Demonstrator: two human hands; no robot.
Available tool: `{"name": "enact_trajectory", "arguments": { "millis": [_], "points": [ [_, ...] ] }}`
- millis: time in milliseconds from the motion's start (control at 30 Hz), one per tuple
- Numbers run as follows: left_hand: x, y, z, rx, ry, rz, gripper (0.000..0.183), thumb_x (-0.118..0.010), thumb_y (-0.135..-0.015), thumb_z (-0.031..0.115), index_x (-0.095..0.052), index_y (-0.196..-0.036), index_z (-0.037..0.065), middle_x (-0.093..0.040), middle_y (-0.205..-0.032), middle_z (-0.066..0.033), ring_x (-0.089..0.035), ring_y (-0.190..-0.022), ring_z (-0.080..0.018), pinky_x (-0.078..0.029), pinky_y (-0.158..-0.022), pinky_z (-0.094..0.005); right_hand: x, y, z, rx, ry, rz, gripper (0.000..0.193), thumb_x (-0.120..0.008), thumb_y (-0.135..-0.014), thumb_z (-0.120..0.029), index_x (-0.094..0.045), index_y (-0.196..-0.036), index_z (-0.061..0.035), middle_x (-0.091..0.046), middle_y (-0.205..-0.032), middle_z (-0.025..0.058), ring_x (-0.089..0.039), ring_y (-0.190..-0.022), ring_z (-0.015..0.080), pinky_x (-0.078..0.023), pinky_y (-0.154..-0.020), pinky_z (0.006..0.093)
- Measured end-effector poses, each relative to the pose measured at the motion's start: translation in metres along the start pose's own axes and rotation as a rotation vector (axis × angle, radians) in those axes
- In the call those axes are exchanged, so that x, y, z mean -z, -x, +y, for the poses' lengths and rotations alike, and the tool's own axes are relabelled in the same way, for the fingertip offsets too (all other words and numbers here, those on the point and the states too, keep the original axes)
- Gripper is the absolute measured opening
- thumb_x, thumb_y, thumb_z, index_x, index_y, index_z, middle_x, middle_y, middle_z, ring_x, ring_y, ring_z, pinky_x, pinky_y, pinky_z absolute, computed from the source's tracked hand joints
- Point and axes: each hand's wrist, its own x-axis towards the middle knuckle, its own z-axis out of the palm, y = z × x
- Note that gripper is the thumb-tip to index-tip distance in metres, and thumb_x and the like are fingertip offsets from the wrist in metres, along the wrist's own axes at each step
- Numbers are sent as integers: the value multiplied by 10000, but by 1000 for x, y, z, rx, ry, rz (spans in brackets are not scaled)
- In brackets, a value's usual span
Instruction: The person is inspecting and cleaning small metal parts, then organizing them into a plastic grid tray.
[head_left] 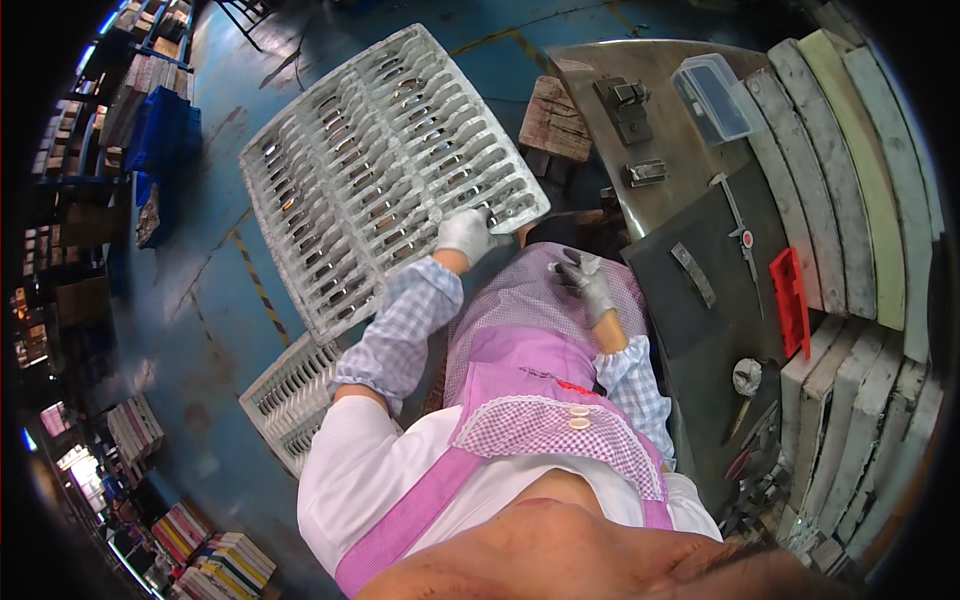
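My left hand (pixel 466 236), in a white glove, is at the near right part of a large white foam tray (pixel 432 212). Its fingers are bent together over a slot, around something I cannot make out. Rows of small, shiny metal pieces (pixel 383 215) lie in the tray's slots. Over the lap of my pink checked apron (pixel 515 290) rests my right hand (pixel 592 288), gloved too, with dark fingertips. Its fingers are stretched and apart, and I see nothing held in them.
To the right, a metal bench (pixel 690 170) bears a caliper (pixel 742 235), a clear plastic box (pixel 714 98), a curved metal strip (pixel 693 275) and a red plastic piece (pixel 790 300). Foam trays (pixel 810 170) stand stacked beyond. Another slotted tray (pixel 290 395) is at lower left, a wooden stool (pixel 556 118) ahead.
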Motion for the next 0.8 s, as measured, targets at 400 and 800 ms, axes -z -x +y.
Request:
{"name": "enact_trajectory", "arguments": {
  "millis": [400,800],
  "points": [
    [27,33,15,-44,1775,-395,440,-469,-1052,443,-602,-1057,23,-294,-583,92,-276,-494,-57,-298,-514,-235,4,-8,25,157,336,-107,438,-697,-902,-126,-596,-1308,4,-674,-1074,48,-633,-915,132,-510,-801,270],
    [30,-14,2,30,-196,-98,393,-549,-983,419,-674,-1116,71,-712,-939,-216,-704,-863,-369,-546,-731,-478,-1,42,-34,212,1333,-301,482,-601,-915,-361,-597,-1352,-158,-700,-1147,170,-673,-1050,342,-532,-923,416]
  ]
}}
